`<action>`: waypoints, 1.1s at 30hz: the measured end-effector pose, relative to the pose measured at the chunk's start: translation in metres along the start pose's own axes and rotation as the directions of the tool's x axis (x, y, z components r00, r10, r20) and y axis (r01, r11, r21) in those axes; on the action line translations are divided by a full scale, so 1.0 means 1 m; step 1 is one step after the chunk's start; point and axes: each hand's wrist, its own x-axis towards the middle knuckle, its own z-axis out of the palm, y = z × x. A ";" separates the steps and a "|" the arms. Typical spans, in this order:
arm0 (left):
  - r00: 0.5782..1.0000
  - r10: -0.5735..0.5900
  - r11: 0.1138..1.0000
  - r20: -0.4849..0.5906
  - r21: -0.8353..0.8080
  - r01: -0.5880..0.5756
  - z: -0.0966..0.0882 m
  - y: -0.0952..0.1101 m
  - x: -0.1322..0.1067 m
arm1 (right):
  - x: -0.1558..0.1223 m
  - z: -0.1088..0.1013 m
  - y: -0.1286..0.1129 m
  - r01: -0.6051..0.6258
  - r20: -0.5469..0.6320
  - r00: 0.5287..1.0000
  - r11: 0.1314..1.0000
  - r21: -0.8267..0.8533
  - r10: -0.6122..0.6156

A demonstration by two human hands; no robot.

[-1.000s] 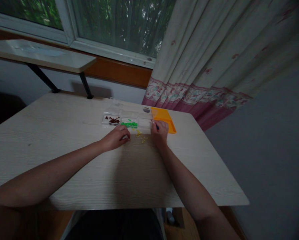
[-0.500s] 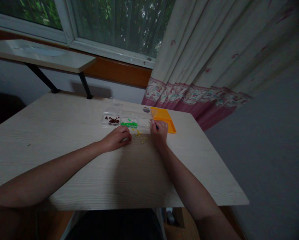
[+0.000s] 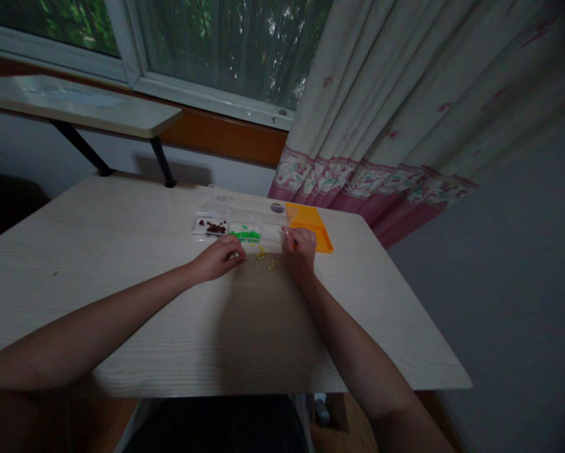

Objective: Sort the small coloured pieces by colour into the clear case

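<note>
My left hand (image 3: 219,257) rests on the table left of a loose scatter of small yellowish pieces (image 3: 272,265). Its fingers curl toward the thumb with the tips close together; whatever is between them is too small to make out. My right hand (image 3: 301,249) is at the right clear box (image 3: 270,231), partly covering it, fingertips pinched at its edge. Anything in that pinch cannot be made out. Small green pieces (image 3: 246,236) lie in the middle clear box, and dark red-brown pieces (image 3: 216,229) fill part of the left one.
Beyond my right hand lies an open orange case (image 3: 306,217). A dark round object (image 3: 277,207) sits beside it. Clear lids (image 3: 215,206) stand open behind the boxes. A raised shelf (image 3: 98,110) on black legs is at the back left, a curtain (image 3: 358,126) at the back right.
My left hand has shifted slightly left and up, off the nearest yellowish pieces. My right hand has moved a little left, its fingertips still at the right clear box.
</note>
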 end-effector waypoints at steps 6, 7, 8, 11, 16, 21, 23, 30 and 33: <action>0.992 -0.100 0.987 -0.081 -0.133 0.089 0.000 -0.007 0.004 | -0.006 -0.011 -0.025 0.264 0.095 0.960 0.964 0.022 -0.265; 0.991 -0.108 0.986 -0.083 -0.136 0.096 0.000 -0.006 0.004 | -0.008 -0.012 -0.030 0.313 0.111 0.943 0.949 0.031 -0.315; 0.990 -0.114 0.985 -0.084 -0.138 0.102 0.000 -0.005 0.004 | -0.009 -0.013 -0.035 0.355 0.126 0.926 0.934 0.036 -0.357; 0.987 -0.130 0.982 -0.091 -0.147 0.116 0.000 -0.005 0.005 | -0.015 -0.012 -0.046 0.442 0.166 0.883 0.897 0.023 -0.439; 0.979 -0.174 0.971 -0.101 -0.185 0.154 0.003 -0.009 0.005 | -0.022 -0.006 -0.053 0.478 0.115 0.874 0.878 -0.027 -0.472; 0.980 -0.170 0.975 -0.106 -0.159 0.152 0.003 -0.007 0.007 | -0.024 -0.006 -0.060 0.505 0.066 0.863 0.861 -0.061 -0.502; 0.980 -0.165 0.977 -0.108 -0.152 0.147 0.003 -0.005 0.007 | -0.025 -0.007 -0.063 0.511 0.073 0.859 0.856 -0.080 -0.506; 0.979 -0.153 0.983 -0.134 -0.122 0.137 0.006 -0.004 0.008 | -0.026 -0.005 -0.066 0.569 0.020 0.820 0.812 -0.130 -0.572; 0.978 -0.151 0.984 -0.145 -0.115 0.135 0.008 -0.005 0.008 | -0.027 -0.004 -0.065 0.570 0.046 0.820 0.809 -0.145 -0.570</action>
